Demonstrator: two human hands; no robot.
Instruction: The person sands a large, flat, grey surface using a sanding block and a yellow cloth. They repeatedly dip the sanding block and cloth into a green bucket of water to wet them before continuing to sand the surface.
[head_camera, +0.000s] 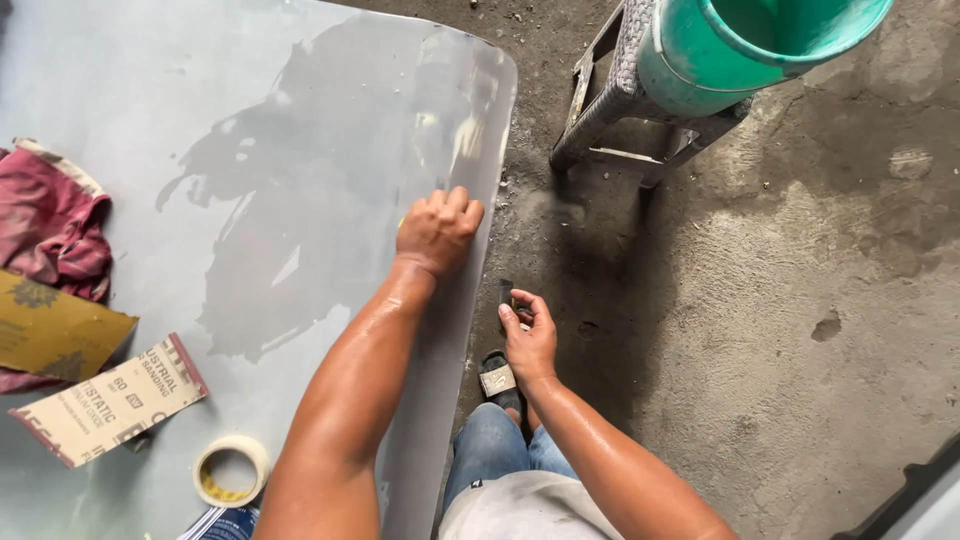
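A large grey metal panel (250, 120) lies flat with a wet, darker patch (290, 230) across its middle. My left hand (438, 230) presses down on the panel near its right edge, fingers curled over a small yellowish sanding piece that is almost hidden beneath them. My right hand (528, 338) hovers off the panel's edge above the concrete floor, its fingertips pinched on a small dark piece (506, 292). My sandalled foot (497, 378) and jeans knee (490, 450) are just below it.
On the panel's left lie a red rag (50, 225), two sandpaper sheets (105, 400) and a roll of masking tape (232, 470). A teal bucket (720, 50) sits on a metal stool (610, 110) at the upper right. Rough concrete floor (780, 300) fills the right side.
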